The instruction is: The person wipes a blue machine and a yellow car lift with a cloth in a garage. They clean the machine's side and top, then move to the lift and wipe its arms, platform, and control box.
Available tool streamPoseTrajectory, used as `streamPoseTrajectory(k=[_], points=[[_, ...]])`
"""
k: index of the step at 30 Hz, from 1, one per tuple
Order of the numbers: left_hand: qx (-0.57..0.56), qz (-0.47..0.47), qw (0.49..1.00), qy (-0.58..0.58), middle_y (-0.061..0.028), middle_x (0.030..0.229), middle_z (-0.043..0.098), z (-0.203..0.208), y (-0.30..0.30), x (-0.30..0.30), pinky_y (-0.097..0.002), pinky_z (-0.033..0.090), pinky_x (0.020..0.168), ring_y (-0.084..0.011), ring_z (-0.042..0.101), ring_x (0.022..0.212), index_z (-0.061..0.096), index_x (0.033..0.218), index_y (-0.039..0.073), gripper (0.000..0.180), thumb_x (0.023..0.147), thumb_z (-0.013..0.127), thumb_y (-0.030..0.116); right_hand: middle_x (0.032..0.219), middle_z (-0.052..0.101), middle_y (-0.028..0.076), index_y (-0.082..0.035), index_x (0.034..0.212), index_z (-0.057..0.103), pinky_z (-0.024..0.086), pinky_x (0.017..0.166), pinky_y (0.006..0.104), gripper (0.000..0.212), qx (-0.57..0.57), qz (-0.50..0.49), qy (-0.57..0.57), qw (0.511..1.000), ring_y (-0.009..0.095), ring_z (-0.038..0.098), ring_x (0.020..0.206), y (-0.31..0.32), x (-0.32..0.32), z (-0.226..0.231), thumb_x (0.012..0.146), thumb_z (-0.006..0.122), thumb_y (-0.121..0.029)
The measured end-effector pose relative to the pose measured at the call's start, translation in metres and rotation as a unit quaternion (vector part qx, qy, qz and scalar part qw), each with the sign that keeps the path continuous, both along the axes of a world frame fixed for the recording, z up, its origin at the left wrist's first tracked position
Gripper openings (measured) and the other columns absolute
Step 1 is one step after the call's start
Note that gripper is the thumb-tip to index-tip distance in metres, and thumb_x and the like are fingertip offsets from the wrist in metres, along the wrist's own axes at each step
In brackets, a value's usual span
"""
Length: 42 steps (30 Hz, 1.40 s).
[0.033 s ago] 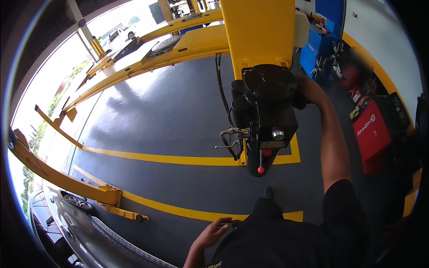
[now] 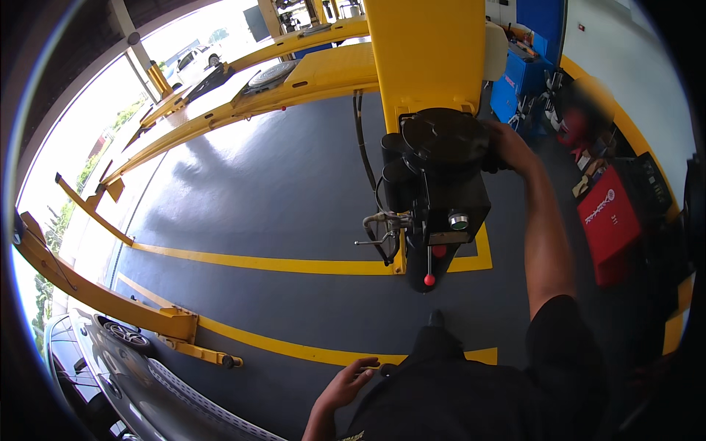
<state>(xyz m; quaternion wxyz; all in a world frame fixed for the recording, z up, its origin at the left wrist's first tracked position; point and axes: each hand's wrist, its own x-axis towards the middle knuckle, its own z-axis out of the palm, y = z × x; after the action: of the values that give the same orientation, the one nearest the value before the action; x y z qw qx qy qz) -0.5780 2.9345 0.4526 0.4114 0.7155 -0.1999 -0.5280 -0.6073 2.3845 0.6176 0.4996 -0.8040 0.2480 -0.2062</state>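
A black hydraulic power unit [image 2: 448,195] is mounted on the front of a yellow lift post [image 2: 426,55]. It carries a round silver-rimmed push button [image 2: 458,221] and a lever with a red knob [image 2: 429,279]. My right arm reaches forward, and my right hand [image 2: 511,151] is against the upper right side of the unit. Its fingers are mostly hidden in the dark there. Low in front of my body, my left hand [image 2: 344,386] is empty, its fingers apart and slightly bent. Hoses and a metal fitting [image 2: 382,220] stick out on the unit's left.
Yellow lift runways [image 2: 301,77] extend to the far left. A yellow lift arm [image 2: 110,294] and a grey car [image 2: 147,375] are at the near left. On the right stand a blue tool cabinet [image 2: 515,84] and a red box [image 2: 612,220]. Yellow lines [image 2: 257,261] mark the grey floor.
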Motion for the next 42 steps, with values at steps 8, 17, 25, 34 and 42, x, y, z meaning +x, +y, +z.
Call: streamPoseTrajectory(k=[8, 17, 25, 34, 42], points=[[-0.079, -0.086, 0.993, -0.024, -0.0149, 0.141, 0.06, -0.008, -0.046, 0.046, -0.0407, 0.043, 0.114, -0.0285, 0.055, 0.134, 0.053, 0.143, 0.004, 0.043, 0.109, 0.051, 0.03, 0.082, 0.069, 0.007, -0.004, 0.118, 0.068, 0.043, 0.043, 0.0301, 0.032, 0.125, -0.042, 0.033, 0.991, 0.016, 0.059, 0.051, -0.027, 0.004, -0.049, 0.103, 0.049, -0.026], [-0.053, -0.125, 0.989, -0.062, -0.0147, 0.142, 0.061, -0.008, -0.075, 0.127, -0.0415, 0.044, 0.113, -0.0294, 0.057, 0.133, 0.054, 0.143, 0.006, 0.043, 0.109, 0.052, 0.032, 0.111, 0.074, 0.012, -0.001, 0.129, 0.067, 0.056, 0.082, 0.0344, 0.038, 0.147, -0.043, -0.017, 0.988, 0.02, 0.071, 0.093, -0.012, 0.006, -0.03, 0.101, 0.052, -0.022], [-0.054, -0.165, 0.982, -0.072, -0.0149, 0.139, 0.063, 0.005, -0.117, 0.157, -0.0387, 0.046, 0.11, -0.027, 0.059, 0.129, 0.054, 0.143, 0.004, 0.044, 0.108, 0.054, 0.032, 0.117, 0.073, 0.009, -0.001, 0.128, 0.069, 0.05, 0.092, 0.0318, 0.039, -0.113, -0.076, 0.016, 0.991, 0.016, 0.067, 0.106, -0.04, -0.028, -0.009, 0.104, 0.055, -0.029], [-0.076, -0.317, 0.943, -0.062, -0.0157, 0.141, 0.06, -0.024, -0.14, 0.217, -0.0386, 0.045, 0.111, -0.0266, 0.058, 0.132, 0.052, 0.145, 0.005, 0.05, 0.109, 0.05, 0.039, 0.142, 0.06, 0.007, -0.007, 0.14, 0.061, 0.036, 0.112, 0.0325, 0.044, -0.083, 0.022, 0.01, 0.996, 0.018, 0.05, 0.135, 0.042, 0.027, 0.064, 0.109, 0.05, -0.036], [-0.127, -0.327, 0.936, -0.039, -0.0165, 0.14, 0.061, -0.062, -0.101, 0.311, -0.0393, 0.044, 0.111, -0.0272, 0.058, 0.131, 0.053, 0.145, 0.005, 0.051, 0.109, 0.05, 0.041, 0.126, 0.065, 0.019, 0.0, 0.12, 0.064, 0.047, 0.102, 0.0435, 0.029, -0.367, -0.131, 0.295, 0.872, 0.038, 0.062, 0.118, 0.082, 0.122, 0.086, 0.104, 0.055, -0.023]])
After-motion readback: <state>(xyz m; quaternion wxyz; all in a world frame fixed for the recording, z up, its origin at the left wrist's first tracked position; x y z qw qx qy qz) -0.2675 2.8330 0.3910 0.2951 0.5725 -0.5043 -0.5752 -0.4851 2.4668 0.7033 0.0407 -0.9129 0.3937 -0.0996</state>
